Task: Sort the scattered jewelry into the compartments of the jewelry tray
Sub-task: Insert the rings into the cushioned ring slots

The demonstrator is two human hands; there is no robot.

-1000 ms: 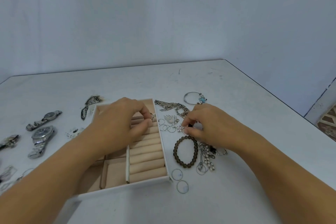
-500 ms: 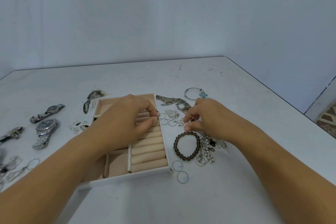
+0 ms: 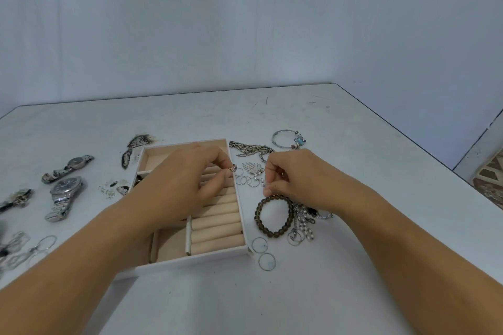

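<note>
1. Little has shifted over the last second: I see both hands staying at the far end of the jewelry tray [image 3: 196, 258], which sits centre-left.
2. I judge the ring [image 3: 233, 169] could drop among the loose hoops [image 3: 246, 179] just right of the tray if the pinch slackens before it seats between the ring rolls [image 3: 215, 223].
3. My left hand [image 3: 187, 182] is curled, thumb and fingers pinching that ring.
4. My right hand [image 3: 299, 179] is curled above the hoops; whether it grips anything, I cannot tell.

I see the white tray [image 3: 196, 260] open, beige rolls [image 3: 217, 228] inside; rings [image 3: 246, 181], a bead bracelet [image 3: 273, 234], chains [image 3: 251, 150] lie just right of it.
</note>
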